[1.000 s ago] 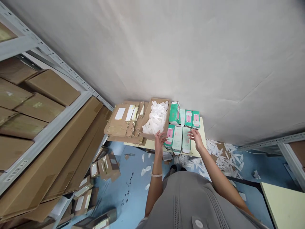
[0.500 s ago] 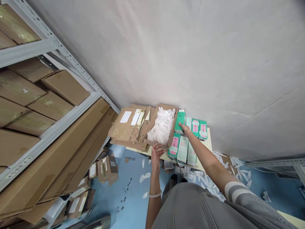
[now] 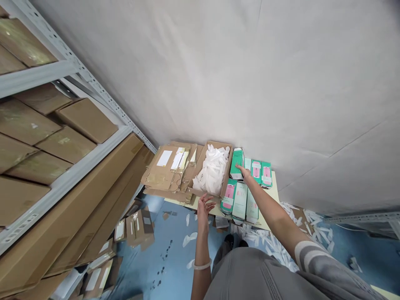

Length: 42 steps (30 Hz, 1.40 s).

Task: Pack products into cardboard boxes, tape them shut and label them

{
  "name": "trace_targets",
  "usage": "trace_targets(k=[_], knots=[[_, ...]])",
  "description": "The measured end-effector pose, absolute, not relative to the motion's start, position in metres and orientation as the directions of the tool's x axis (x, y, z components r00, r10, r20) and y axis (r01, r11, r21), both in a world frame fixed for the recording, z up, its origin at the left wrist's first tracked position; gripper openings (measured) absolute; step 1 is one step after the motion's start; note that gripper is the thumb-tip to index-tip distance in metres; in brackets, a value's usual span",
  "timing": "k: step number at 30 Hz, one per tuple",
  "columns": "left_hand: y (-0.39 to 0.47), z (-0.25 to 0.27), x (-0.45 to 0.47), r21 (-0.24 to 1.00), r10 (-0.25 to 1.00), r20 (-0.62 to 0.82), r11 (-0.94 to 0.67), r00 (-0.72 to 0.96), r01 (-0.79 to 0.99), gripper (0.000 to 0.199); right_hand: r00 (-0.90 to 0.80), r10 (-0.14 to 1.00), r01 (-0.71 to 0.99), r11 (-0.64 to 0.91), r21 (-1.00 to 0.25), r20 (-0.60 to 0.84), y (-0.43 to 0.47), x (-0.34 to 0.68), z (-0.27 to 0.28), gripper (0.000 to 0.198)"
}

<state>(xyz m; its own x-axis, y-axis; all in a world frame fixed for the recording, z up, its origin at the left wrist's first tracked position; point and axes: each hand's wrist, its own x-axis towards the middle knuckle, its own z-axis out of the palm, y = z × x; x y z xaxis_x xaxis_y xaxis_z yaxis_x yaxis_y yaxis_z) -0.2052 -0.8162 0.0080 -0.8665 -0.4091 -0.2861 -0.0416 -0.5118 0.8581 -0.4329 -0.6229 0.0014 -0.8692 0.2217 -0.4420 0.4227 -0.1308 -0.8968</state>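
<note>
My right hand [image 3: 243, 171] is on a green box [image 3: 237, 160], which stands at the back beside the open carton. Its thumb lies along the box's face, and the other fingers are mostly hidden behind the wrist. My left hand [image 3: 206, 205] is open with fingers apart and slightly curled, close to the near edge of the open cardboard carton [image 3: 225, 189]; it holds nothing. White, crumpled-looking strips [image 3: 212, 168] fill that carton. Several more green and white boxes with pink panels, including a pink-fronted box [image 3: 229, 196], are grouped to the carton's right.
Flattened cardboard [image 3: 158, 171] is stacked on the left of the pale table [image 3: 275, 183]. A metal shelf [image 3: 84, 164] loaded with brown cartons rises at left. White pieces [image 3: 278, 246] and opened cartons [image 3: 139, 227] litter the blue floor. A grey wall [image 3: 218, 83] stands behind.
The view has shifted slightly, so the table and boxes sit a little lower. My right hand stays at the green box, and my left hand remains open by the carton.
</note>
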Motion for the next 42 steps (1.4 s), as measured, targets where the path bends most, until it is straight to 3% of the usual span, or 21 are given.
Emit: trace_targets(k=[6, 10, 14, 19, 22, 25, 29, 34, 42], knots=[[-0.820, 0.010, -0.203, 0.875, -0.414, -0.283, -0.481, -0.865, -0.056, 0.065, -0.800, 0.362, 0.482, -0.087, -0.872, -0.478, -0.610, -0.404, 0.013, 0.049], [-0.814, 0.020, -0.212, 0.873, -0.319, -0.317, -0.467, -0.893, -0.143, 0.061, -0.843, 0.360, 0.387, -0.111, -0.915, -0.400, -0.590, -0.366, 0.027, 0.052], [-0.790, 0.036, -0.233, 0.877, -0.126, -0.324, -0.411, -0.938, -0.248, 0.061, -0.910, 0.274, 0.257, -0.221, -0.941, -0.312, -0.566, -0.313, 0.048, 0.053], [-0.731, 0.065, -0.255, 0.883, 0.265, -0.268, -0.317, -0.926, -0.347, 0.061, -0.914, 0.264, 0.217, -0.324, -0.921, -0.308, -0.543, -0.239, 0.081, 0.053], [-0.686, 0.084, -0.255, 0.879, 0.488, -0.188, -0.303, -0.852, -0.368, 0.063, -0.877, 0.351, 0.205, -0.344, -0.916, -0.328, -0.530, -0.202, 0.095, 0.052], [-0.644, 0.096, -0.245, 0.901, 0.600, -0.127, -0.263, -0.790, -0.345, 0.062, -0.828, 0.458, 0.175, -0.339, -0.924, -0.325, -0.513, -0.169, 0.102, 0.050], [-0.595, 0.094, -0.222, 0.899, 0.716, -0.164, -0.174, -0.678, -0.401, 0.053, -0.724, 0.596, 0.151, -0.356, -0.922, -0.348, -0.485, -0.124, 0.102, 0.047], [-0.541, 0.084, -0.182, 0.885, 0.814, -0.230, -0.053, -0.534, -0.462, 0.050, -0.563, 0.731, 0.097, -0.406, -0.909, -0.386, -0.454, -0.065, 0.094, 0.043], [-0.455, 0.091, -0.097, 0.891, 0.876, -0.206, -0.016, -0.435, -0.453, 0.048, -0.459, 0.815, 0.024, -0.388, -0.921, -0.355, -0.391, 0.031, 0.095, 0.041]])
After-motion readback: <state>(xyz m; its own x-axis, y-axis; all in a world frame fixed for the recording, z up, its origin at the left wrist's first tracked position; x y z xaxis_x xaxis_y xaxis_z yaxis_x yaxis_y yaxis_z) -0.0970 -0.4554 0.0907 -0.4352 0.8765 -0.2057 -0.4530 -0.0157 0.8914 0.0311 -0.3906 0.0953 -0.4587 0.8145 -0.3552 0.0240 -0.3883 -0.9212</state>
